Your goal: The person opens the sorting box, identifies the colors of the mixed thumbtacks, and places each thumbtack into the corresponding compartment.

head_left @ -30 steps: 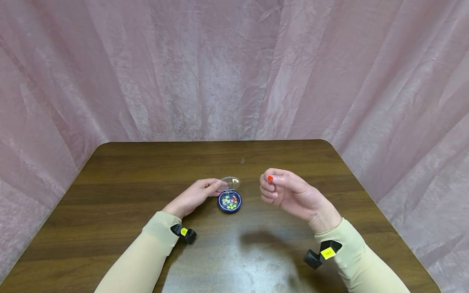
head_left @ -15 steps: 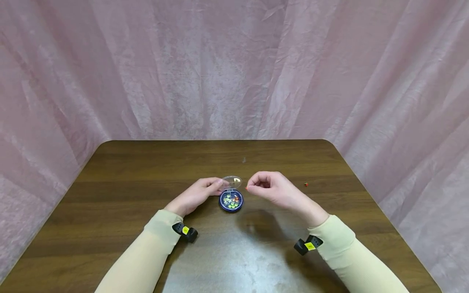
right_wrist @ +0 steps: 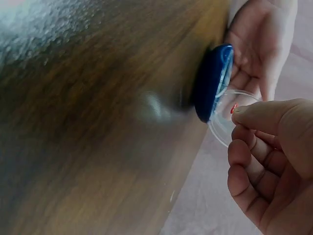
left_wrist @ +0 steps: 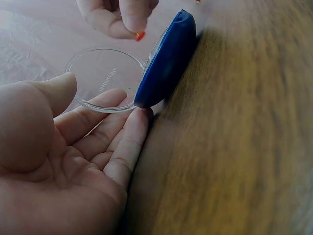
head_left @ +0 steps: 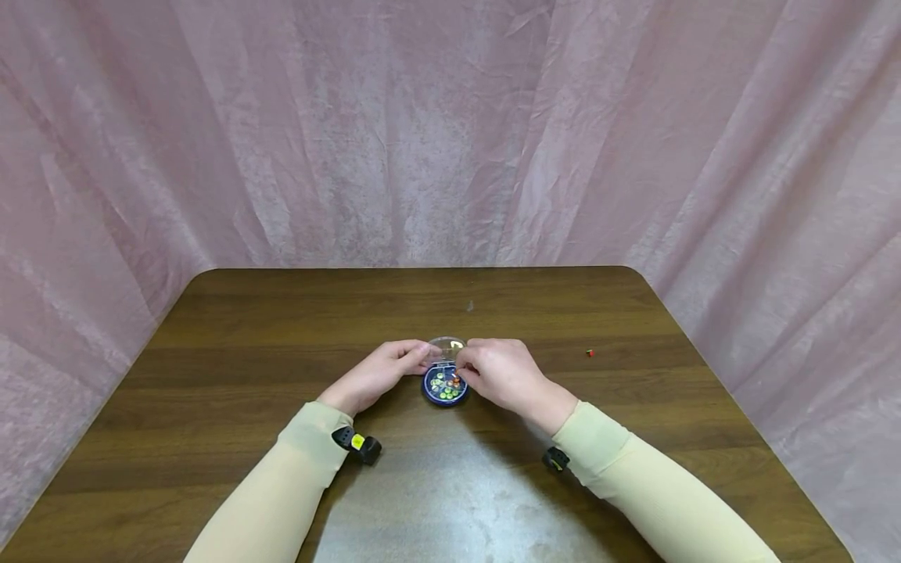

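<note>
A small round blue case [head_left: 445,397] lies on the table with its clear lid [left_wrist: 107,81] raised. Green-yellow and red pieces lie inside it, several of each colour in separate sections. My left hand [head_left: 385,374] holds the case by its lid, the thumb at the rim and the fingers behind. Over the right side of the case, my right hand [head_left: 505,374] pinches a tiny red bead-like piece [right_wrist: 234,108] between thumb and index finger. In the left wrist view, that red piece [left_wrist: 140,36] hangs just above the case's inner side, apart from it.
Another tiny red piece [head_left: 590,353] lies on the brown wooden table [head_left: 281,313], right of the hands. A pink curtain [head_left: 394,141] hangs behind the table's far edge. Black cameras are strapped to both wrists.
My right hand has moved left to the case with the red piece, its palm turning down. A red piece on the table has come into view. The left hand stays at the case.
</note>
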`<control>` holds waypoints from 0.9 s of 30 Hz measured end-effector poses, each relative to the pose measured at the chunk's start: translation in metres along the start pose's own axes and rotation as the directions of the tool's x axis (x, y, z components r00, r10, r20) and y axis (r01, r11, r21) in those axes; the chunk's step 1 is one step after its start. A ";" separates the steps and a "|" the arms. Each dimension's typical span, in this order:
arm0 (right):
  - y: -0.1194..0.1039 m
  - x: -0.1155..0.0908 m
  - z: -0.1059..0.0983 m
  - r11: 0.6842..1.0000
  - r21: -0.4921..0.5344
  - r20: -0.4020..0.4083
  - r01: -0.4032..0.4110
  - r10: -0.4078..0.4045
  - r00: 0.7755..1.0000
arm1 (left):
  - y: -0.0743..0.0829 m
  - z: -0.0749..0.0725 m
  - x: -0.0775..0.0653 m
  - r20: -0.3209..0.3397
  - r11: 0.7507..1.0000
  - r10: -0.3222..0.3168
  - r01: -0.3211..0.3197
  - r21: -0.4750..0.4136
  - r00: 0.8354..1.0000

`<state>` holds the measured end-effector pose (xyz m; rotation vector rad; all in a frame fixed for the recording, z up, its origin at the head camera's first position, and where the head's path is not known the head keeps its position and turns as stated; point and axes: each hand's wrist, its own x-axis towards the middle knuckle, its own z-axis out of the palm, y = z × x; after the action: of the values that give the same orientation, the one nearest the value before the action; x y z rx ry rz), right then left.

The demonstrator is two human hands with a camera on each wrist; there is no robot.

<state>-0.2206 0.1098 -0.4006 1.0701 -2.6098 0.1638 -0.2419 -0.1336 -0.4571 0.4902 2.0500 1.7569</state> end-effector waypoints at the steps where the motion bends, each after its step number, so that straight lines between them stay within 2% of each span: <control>1: 0.000 0.001 0.002 1.000 -0.012 0.006 0.004 -0.004 1.000 | 0.000 0.000 0.000 0.004 1.000 0.007 -0.007 -0.004 1.000; 9: -0.003 0.007 0.013 0.994 -0.099 0.047 0.038 -0.033 0.998 | 0.000 0.000 0.001 0.010 1.000 0.008 -0.007 -0.022 1.000; 17: -0.005 0.009 0.020 0.989 -0.138 0.030 0.060 -0.056 0.998 | 0.001 0.000 0.000 0.010 1.000 0.015 -0.015 -0.016 1.000; 27: -0.002 0.002 0.008 0.994 -0.109 0.030 0.028 -0.025 0.999 | 0.001 0.000 0.000 0.012 1.000 0.010 -0.010 -0.007 1.000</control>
<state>-0.2222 0.1049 -0.4076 1.0760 -2.5950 -0.0003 -0.2423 -0.1337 -0.4560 0.5086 2.0356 1.7622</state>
